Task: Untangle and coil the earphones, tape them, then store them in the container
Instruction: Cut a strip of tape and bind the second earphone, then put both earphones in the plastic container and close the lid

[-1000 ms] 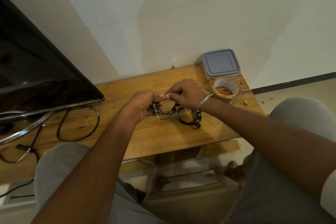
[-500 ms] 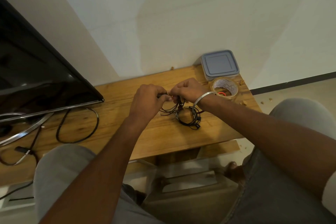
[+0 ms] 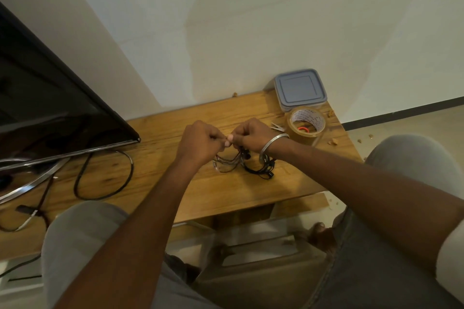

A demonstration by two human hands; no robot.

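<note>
- Tangled black thin-cord earphones (image 3: 253,167): lying on the brown wooden surface (image 3: 175,183), in the right half, about midway between the near edge and the far edge, with the upper strands lifted to the hands.
- Left hand (image 3: 198,142) and right hand (image 3: 253,134) held close together just above the bundle. Fingers (image 3: 217,134) of both curled, tips pressed together, pinching a strand of the cord between the two hands.
- Judged very light and fully limp, with no shape of its own. Easy to lift, hard to keep in order once released.
- Thin and smooth, so probably slippery between fingertips. Better to pinch firmly but pull gently, to avoid tightening the knots or harming the fine wire near the buds and the plug.
- Best to take hold at one free end, plug or bud, and pass that end back through the loops. No telling the pinched part here: too small and hidden by the fingers.
- Grey-blue square plastic container (image 3: 300,89), lid closed, at the far right corner. Roll of brown tape (image 3: 306,121) just in front, near the right edge.
</note>
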